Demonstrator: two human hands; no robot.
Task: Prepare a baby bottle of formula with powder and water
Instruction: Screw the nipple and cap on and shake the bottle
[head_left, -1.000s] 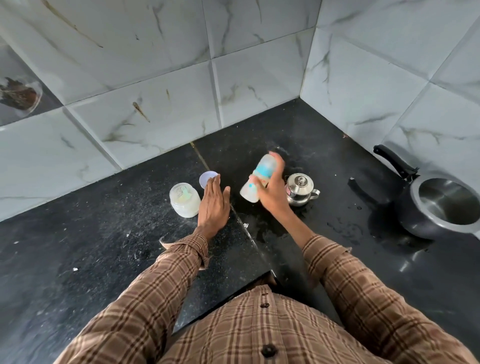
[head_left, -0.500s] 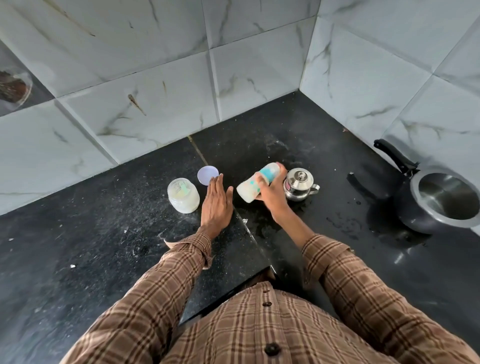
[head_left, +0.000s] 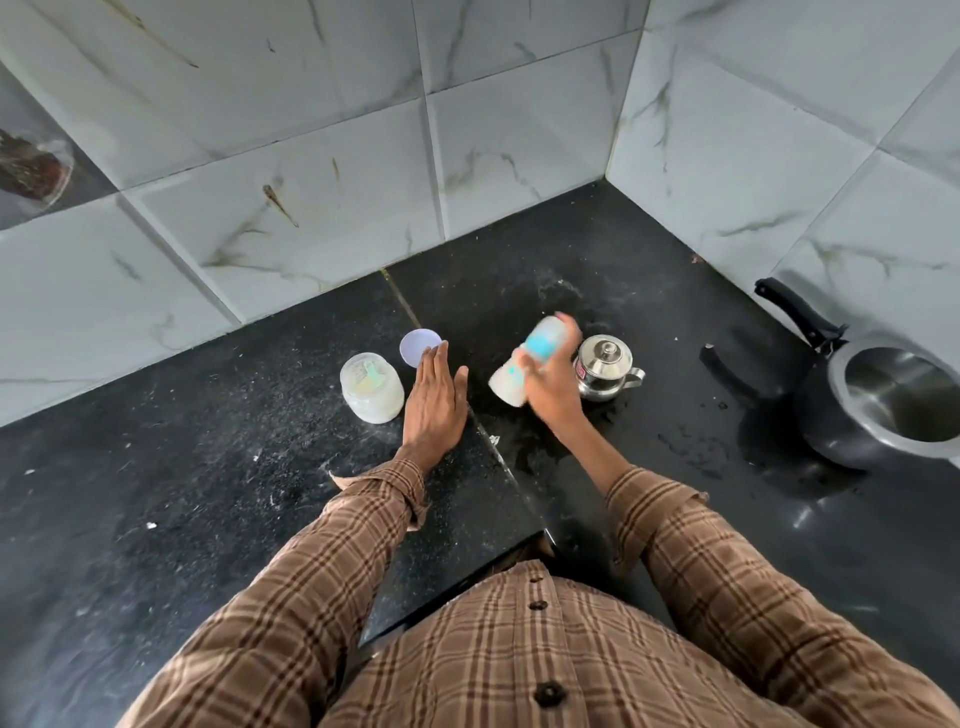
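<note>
My right hand (head_left: 551, 387) grips the baby bottle (head_left: 525, 364), a milky white bottle with a blue ring, held tilted and blurred with motion above the black counter (head_left: 208, 493). My left hand (head_left: 435, 402) lies flat on the counter, fingers straight, holding nothing. Just left of it stands the open formula jar (head_left: 371, 387) with pale powder and a scoop inside. The jar's round lid (head_left: 418, 347) lies behind my left fingertips. A small steel pot with lid (head_left: 605, 366) stands right beside my right hand.
A dark pressure cooker (head_left: 893, 400) with a long black handle sits at the right by the tiled wall. Water drops and a wet patch (head_left: 691, 447) mark the counter right of my forearm. Tiled walls close the corner behind.
The bottle in my right hand has swung from tilted to nearly lying flat and back up again, blurred now. My left hand stays flat on the counter.
</note>
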